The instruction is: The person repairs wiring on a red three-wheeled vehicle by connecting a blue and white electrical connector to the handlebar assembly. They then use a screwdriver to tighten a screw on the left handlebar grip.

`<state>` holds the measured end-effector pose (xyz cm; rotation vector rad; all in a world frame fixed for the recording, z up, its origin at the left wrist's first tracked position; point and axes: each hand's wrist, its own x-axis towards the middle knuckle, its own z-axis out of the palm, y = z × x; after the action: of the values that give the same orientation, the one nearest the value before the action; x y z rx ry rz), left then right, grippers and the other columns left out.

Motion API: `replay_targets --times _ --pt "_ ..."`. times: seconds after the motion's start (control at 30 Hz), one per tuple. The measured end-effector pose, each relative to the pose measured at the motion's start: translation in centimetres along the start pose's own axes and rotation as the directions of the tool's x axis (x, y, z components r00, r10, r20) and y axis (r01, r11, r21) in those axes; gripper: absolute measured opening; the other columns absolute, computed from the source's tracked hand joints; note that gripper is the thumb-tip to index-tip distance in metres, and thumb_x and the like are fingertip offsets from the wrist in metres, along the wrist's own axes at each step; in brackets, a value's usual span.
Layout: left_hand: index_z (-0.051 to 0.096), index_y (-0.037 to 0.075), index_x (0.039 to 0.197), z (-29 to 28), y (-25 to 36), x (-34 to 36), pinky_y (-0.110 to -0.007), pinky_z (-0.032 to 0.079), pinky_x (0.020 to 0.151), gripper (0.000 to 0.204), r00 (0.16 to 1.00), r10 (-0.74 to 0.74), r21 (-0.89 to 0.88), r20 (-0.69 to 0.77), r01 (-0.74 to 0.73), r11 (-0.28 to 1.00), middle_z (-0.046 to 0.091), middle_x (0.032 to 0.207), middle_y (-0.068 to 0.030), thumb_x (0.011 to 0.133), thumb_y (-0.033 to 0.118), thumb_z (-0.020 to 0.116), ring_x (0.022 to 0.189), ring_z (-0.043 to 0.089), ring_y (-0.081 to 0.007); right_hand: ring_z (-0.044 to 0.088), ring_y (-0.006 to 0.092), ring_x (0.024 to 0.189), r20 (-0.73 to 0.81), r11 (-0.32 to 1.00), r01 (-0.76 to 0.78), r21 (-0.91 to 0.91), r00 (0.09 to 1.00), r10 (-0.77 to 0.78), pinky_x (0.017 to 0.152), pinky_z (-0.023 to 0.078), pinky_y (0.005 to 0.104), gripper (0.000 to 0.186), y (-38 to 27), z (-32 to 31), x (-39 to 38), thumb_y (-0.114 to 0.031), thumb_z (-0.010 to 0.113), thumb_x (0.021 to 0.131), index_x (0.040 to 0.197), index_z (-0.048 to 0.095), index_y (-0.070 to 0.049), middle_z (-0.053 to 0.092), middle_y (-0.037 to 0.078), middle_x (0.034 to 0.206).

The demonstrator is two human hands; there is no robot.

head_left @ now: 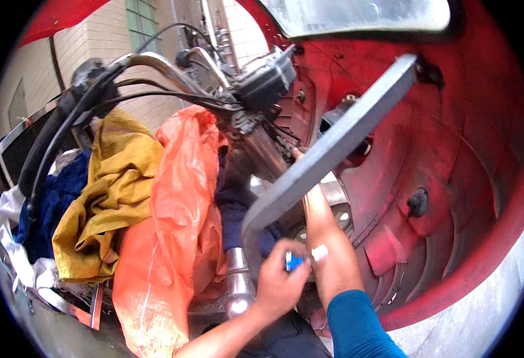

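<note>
Pinching a small blue-and-white object (294, 262) between the thumb and the curled fingers, the left hand (278, 280) is placed just beside the right forearm (333, 235), near the bent lower end of a grey bar (333, 140). Which kind of object it is, I cannot tell. The right arm passes behind this bar, and only a small part of the right hand (298, 155) shows beyond the bar's upper edge, close to the front fork (265, 149); whether it is spread or closed, I cannot tell. As for progress, I judge the work to be in the middle: both arms are occupied in front of the red fairing (453, 155), and no part appears clearly finished. The blue-and-white object is in the hand, not yet set down or fixed anywhere. How much is left cannot be said exactly, because the bar covers the place of reaching. The orange plastic sack (166, 250) and the mustard-yellow cloth (115, 197), lying below the handlebar (163, 67), seem to have no role in it.
</note>
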<state>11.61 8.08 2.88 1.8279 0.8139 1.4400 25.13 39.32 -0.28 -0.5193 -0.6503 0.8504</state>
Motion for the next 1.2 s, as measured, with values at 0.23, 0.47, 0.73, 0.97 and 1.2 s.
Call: replay_targets --times 0.23,0.47,0.73,0.97,1.2 --pt "0.051 0.002 0.089 -4.6 -2.9 -4.4 -0.029 0.047 0.073 0.019 0.985 0.158 0.302 0.068 -0.171 0.938 0.058 0.085 -0.0085 0.075 -0.008 0.059 0.079 0.058 -0.0186 0.059 0.0158 0.065 0.031 0.995 0.047 0.088 0.998 -0.050 0.060 0.051 0.0293 0.028 2.5 -3.4 1.5 -0.027 0.068 0.085 0.099 0.060 -0.005 0.063 0.004 0.083" --pt "0.054 0.002 0.088 -5.3 -2.7 -4.2 -0.028 0.047 0.070 0.013 0.997 -0.060 0.200 -0.043 0.067 0.978 0.058 0.083 -0.0077 0.077 -0.003 0.058 0.076 0.057 -0.0158 0.061 0.0182 0.075 -0.121 0.986 -0.086 -0.141 0.990 0.069 0.068 0.049 0.0334 0.022 1.5 -0.7 3.6 -0.021 0.061 0.089 0.102 0.061 -0.003 0.065 0.009 0.088" --pt "0.054 0.002 0.092 -5.9 -2.1 -4.2 -0.037 0.048 0.072 0.019 0.999 -0.033 0.217 -0.035 0.040 0.975 0.057 0.090 -0.0152 0.074 0.000 0.059 0.086 0.059 -0.0353 0.063 0.0221 0.079 0.166 0.935 -0.227 0.270 0.968 0.187 0.077 0.051 0.0369 0.020 -5.8 5.1 0.6 -0.018 0.055 0.091 0.095 0.063 0.000 0.066 0.010 0.090" --pt "0.052 0.000 0.089 -5.6 -0.6 -4.0 -0.037 0.045 0.070 0.018 0.992 -0.055 0.190 -0.113 0.075 0.979 0.051 0.081 -0.0161 0.072 -0.005 0.053 0.080 0.056 -0.0343 0.059 0.0195 0.089 0.158 0.983 0.139 0.122 0.975 -0.157 0.084 0.045 0.0340 0.022 -5.3 2.5 -1.5 -0.015 0.053 0.092 0.103 0.061 0.003 0.064 0.009 0.098" --pt "0.052 0.001 0.089 -5.7 -0.9 -3.8 -0.036 0.045 0.066 0.019 0.997 -0.022 0.189 -0.079 0.037 0.981 0.051 0.081 -0.0151 0.072 -0.007 0.053 0.077 0.056 -0.0343 0.059 0.0166 0.081 0.203 0.982 0.186 0.022 0.961 -0.186 0.078 0.046 0.0302 0.023 -8.4 3.7 -0.5 -0.016 0.056 0.092 0.103 0.060 0.004 0.065 0.008 0.092"
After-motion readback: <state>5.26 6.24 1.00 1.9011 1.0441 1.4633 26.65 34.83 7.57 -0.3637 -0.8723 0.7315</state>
